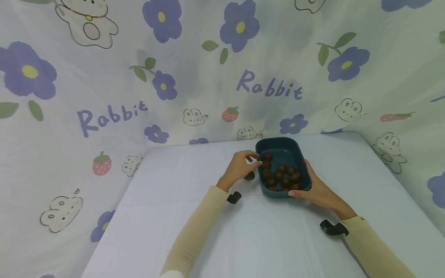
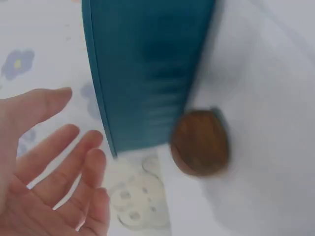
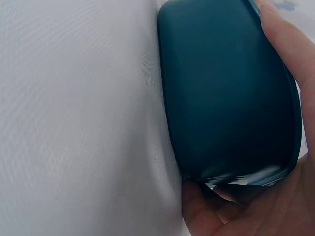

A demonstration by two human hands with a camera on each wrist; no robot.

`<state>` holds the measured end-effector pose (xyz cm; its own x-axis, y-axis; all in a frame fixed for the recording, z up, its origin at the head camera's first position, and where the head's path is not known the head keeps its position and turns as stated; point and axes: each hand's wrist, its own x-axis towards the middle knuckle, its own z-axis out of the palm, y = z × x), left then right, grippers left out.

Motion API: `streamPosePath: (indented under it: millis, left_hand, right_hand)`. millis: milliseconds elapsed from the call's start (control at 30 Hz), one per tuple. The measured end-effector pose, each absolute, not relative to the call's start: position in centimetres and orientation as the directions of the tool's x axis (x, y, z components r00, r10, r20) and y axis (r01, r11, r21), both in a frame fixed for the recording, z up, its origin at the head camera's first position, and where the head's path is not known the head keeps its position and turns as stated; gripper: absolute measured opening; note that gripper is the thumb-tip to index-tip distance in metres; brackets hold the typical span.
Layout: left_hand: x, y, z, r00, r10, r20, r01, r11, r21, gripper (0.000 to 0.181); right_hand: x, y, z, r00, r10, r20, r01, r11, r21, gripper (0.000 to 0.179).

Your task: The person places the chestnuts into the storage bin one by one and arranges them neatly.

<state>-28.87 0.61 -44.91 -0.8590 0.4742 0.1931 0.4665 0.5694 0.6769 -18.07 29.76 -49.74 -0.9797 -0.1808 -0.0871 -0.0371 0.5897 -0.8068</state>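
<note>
A dark teal plastic box (image 1: 278, 194) stands on the table, holding several brown, chestnut-like nuts (image 1: 279, 176). My right hand (image 1: 319, 192) grips its near right corner, thumb at the front rim and fingers along the side. In the right wrist view that hand (image 3: 290, 196) wraps the box (image 3: 221, 93). At the left rim hovers my left hand (image 1: 239, 165), fingers loosely bent. The left wrist view shows this hand (image 2: 59, 177) holding nothing, apart from the box wall (image 2: 142, 73). One brown nut (image 1: 249, 176) lies outside, left of the box; this nut (image 2: 200, 142) looks blurred close up.
A white cloth covers the table (image 1: 194, 173). Behind it hangs a curtain (image 1: 194, 85) printed with flowers and rabbits. Each wrist carries a small black device, one at the left cuff (image 1: 234, 197) and one at the right (image 1: 333, 228).
</note>
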Motion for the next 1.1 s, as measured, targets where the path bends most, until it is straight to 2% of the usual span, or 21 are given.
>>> streamPosePath:
  millis: [167, 467, 1100]
  left_hand:
    - [-28.8, -1.5, -45.9, -0.905, 0.398, 0.151, 0.372, 0.567, 0.735, 0.039]
    - [-28.4, -2.7, -47.7, -0.941, 0.331, 0.071, 0.26, 0.57, 0.779, 0.044]
    - [-28.0, -2.3, -48.1, -0.94, 0.34, 0.001, 0.245, 0.674, 0.697, 0.046]
  right_hand:
    - [-18.1, 29.9, -49.9, -0.98, -0.181, -0.078, -0.046, 0.592, -0.804, 0.134]
    - [-18.1, 29.8, -50.0, -0.981, -0.179, -0.077, -0.045, 0.593, -0.804, 0.133]
    - [-18.2, 29.9, -49.9, -0.98, -0.181, -0.08, -0.044, 0.594, -0.804, 0.134]
